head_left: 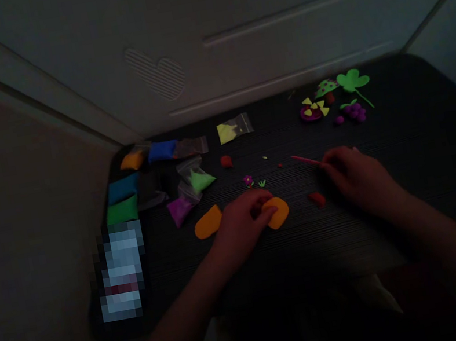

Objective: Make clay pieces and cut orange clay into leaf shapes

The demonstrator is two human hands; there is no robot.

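Note:
My left hand pinches a flat, rounded piece of orange clay between thumb and fingers, low over the dark table. Just left of that hand lies a second orange clay slab, partly covered by the hand. In my right hand is a thin pink stick, its tip pointing left. A small red clay piece rests between the hands. Beyond my left fingers lie a tiny purple clay flower and a little green sprig.
Bags of coloured clay, such as a blue one and a purple one, fill the left side. A phone lies front left. Finished-looking shapes, including a green clover and purple grapes, sit back right by the white panel.

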